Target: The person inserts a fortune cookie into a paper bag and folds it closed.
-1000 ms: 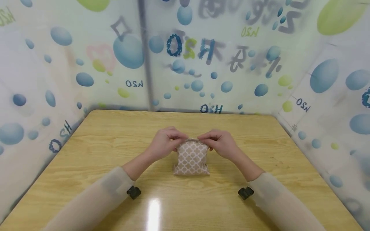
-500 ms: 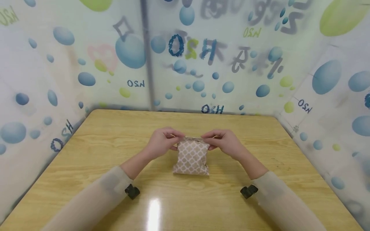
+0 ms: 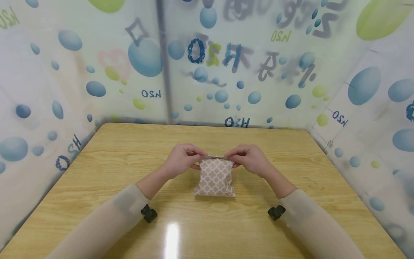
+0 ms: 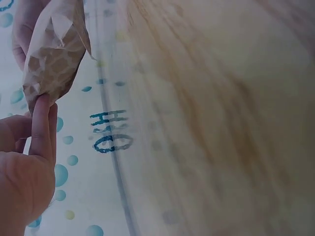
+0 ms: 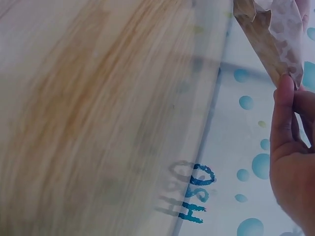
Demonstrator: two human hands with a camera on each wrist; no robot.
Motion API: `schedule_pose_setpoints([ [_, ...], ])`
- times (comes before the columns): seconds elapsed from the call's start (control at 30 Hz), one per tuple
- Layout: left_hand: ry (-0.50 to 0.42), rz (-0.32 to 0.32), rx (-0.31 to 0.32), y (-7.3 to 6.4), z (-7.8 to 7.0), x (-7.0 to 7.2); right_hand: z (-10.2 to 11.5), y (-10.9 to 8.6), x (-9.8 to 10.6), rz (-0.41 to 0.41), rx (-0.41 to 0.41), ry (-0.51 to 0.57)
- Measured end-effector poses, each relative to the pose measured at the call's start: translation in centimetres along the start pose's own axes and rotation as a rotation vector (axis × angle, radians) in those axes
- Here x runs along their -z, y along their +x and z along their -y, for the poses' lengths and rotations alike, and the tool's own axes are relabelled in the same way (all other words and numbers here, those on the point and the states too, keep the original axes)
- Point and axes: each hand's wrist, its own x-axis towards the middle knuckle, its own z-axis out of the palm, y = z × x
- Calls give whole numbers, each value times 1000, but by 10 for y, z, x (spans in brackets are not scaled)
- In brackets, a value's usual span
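Note:
A small brown paper bag [image 3: 216, 178] with a white lattice pattern stands upright on the wooden table, bulging in the middle. Its top edge is folded over into a narrow strip. My left hand [image 3: 182, 160] pinches the left end of that fold between thumb and fingers. At the right end, my right hand [image 3: 249, 160] pinches the fold in the same way. The left wrist view shows the bag [image 4: 56, 59] from its side, tapering to the left hand's fingertips. In the right wrist view the bag's creased side [image 5: 275, 39] narrows into the right hand's grip. The bag's contents are hidden.
The wooden table [image 3: 113, 158] reaches back to a wall covering [image 3: 207, 90] printed with blue and green bubbles, which also runs along both sides. A small black device [image 3: 149, 213] sits at the left cuff, another black device [image 3: 276, 212] at the right.
Both hands have spread slightly apart along the bag's top, from near its middle to its ends. The folded strip between them shows more now. The bag stays in place.

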Motion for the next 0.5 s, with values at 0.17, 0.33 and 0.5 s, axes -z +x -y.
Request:
schedule_pose_setpoints([
  [0.17,24,15,40,3,1,-1,-3,3,1,19,-24,-15],
  [0.33,29,15,69,5,1,-2,-6,6,1,44,-28,-26],
  [0.5,11,36,98,10,6,-1,-9,11,2,62,-83,-8],
])
